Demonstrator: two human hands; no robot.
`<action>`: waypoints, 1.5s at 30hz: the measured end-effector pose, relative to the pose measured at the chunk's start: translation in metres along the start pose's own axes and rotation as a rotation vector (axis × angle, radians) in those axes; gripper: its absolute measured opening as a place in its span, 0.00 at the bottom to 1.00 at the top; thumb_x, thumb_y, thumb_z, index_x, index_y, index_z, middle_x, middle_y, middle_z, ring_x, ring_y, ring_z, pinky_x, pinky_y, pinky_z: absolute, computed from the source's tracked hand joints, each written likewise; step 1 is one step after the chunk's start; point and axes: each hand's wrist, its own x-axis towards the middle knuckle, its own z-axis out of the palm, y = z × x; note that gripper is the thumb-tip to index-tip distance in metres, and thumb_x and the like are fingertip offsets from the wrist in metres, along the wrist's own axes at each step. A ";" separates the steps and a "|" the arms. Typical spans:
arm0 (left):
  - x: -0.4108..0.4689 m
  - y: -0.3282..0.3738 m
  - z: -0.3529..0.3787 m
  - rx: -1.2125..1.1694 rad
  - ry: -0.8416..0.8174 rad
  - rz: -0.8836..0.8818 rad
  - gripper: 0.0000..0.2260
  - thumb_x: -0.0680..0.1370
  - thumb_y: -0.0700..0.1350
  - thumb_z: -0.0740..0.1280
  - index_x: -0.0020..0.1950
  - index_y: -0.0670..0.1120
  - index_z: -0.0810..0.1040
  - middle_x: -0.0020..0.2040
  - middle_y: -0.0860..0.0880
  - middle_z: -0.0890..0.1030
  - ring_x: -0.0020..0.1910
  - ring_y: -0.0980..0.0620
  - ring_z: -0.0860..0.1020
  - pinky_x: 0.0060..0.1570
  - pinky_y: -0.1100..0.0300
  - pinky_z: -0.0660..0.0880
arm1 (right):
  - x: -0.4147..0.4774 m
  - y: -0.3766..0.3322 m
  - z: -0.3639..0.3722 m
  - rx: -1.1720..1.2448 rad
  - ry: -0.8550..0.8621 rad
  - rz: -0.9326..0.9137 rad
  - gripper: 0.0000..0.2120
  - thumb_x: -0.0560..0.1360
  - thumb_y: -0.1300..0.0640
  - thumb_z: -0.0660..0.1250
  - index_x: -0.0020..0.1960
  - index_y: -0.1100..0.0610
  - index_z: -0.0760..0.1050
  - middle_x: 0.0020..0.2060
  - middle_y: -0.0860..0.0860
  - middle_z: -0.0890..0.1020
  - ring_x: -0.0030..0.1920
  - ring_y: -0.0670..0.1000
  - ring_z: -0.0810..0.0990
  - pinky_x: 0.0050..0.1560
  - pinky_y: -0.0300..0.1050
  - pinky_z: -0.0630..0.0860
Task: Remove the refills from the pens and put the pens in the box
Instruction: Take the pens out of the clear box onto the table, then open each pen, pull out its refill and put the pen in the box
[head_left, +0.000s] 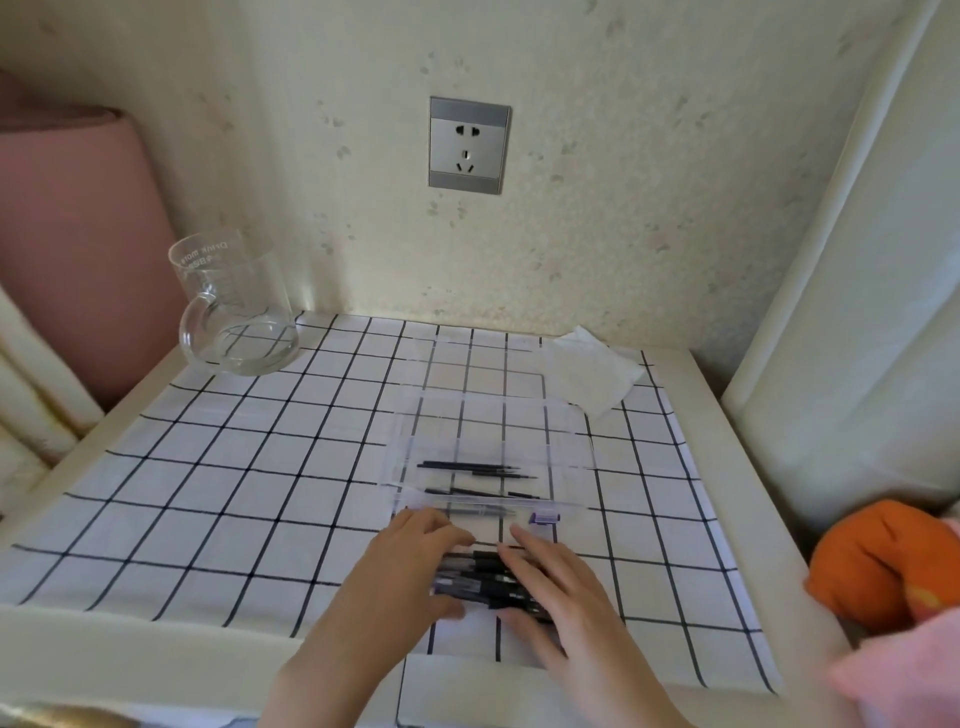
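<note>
Black pens (480, 577) gripped by curled left fingers (441, 527), under straight, relaxed right fingers (524, 566).

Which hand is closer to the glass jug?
Left. The left hand holds the pens, right of and nearer us than the glass jug; the right hand lies farther right.
</note>
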 end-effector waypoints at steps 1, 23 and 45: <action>-0.001 0.001 -0.001 -0.027 0.004 0.010 0.25 0.70 0.50 0.72 0.66 0.56 0.71 0.59 0.60 0.69 0.61 0.61 0.65 0.61 0.70 0.61 | -0.002 0.000 0.002 -0.023 0.006 -0.007 0.26 0.80 0.38 0.46 0.68 0.51 0.67 0.68 0.48 0.72 0.67 0.47 0.68 0.69 0.44 0.66; 0.006 0.014 -0.002 -0.131 -0.055 -0.080 0.07 0.74 0.44 0.68 0.49 0.55 0.79 0.46 0.58 0.75 0.46 0.60 0.75 0.52 0.63 0.74 | -0.012 -0.009 -0.008 0.129 0.122 0.089 0.07 0.74 0.47 0.62 0.47 0.48 0.76 0.44 0.41 0.73 0.46 0.42 0.72 0.47 0.35 0.70; -0.006 0.011 -0.013 -0.100 -0.146 -0.029 0.05 0.69 0.50 0.73 0.44 0.57 0.79 0.45 0.58 0.75 0.42 0.61 0.75 0.46 0.64 0.75 | -0.006 -0.016 -0.044 0.246 -0.096 0.252 0.03 0.73 0.58 0.69 0.44 0.50 0.79 0.38 0.41 0.74 0.40 0.41 0.72 0.40 0.31 0.68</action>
